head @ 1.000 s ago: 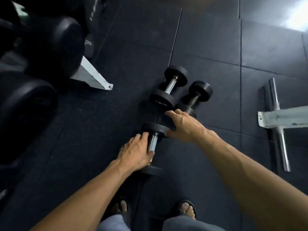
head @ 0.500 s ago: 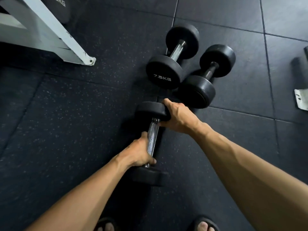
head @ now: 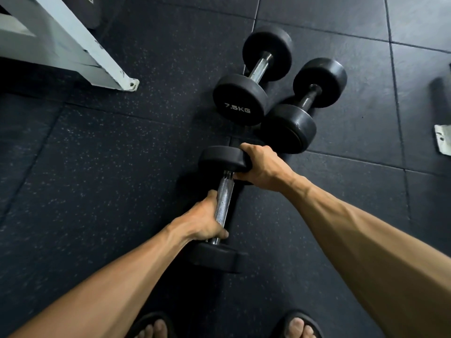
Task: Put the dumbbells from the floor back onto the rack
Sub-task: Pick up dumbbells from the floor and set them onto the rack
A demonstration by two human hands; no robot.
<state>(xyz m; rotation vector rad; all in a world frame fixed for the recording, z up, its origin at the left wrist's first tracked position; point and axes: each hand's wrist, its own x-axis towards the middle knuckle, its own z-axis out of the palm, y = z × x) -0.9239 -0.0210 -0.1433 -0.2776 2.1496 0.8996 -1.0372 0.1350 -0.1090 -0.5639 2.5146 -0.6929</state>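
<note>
So this looks like the pickup stage on the first of three dumbbells, none of them on the rack yet as far as I can tell. The left hand (head: 203, 219) is wrapped round the chrome handle (head: 224, 200) of the nearest dumbbell (head: 220, 208), fingers curled under and thumb up along the bar, sitting toward the near end rather than dead centre. The right hand (head: 260, 167) is clamped over the side of the far head (head: 223, 158), fingers hooked round the rim and thumb tucked in by the collar. Can't really tell if it's off the floor (head: 97, 179) yet or just about to be, the shadow underneath is too dark to call. Next move I'd guess is a straight lift with both hands, then a swing over to the left where the white rack frame (head: 73, 50) pokes in at the top corner. With the left grip being off centre, the far head will want to dip, so the right hand has to carry its share. The dumbbell itself has black rubbery heads, flat-sided edges on the near head (head: 217, 258), and a knurled shiny bar. Just beyond it lie the other two side by side, heads touching or close to it: one marked 7.5KG (head: 253, 76) with a chrome bar, and the dark-handled dumbbell (head: 305, 104) to its right. Toes in sandals at the bottom edge, so mind the feet
</note>
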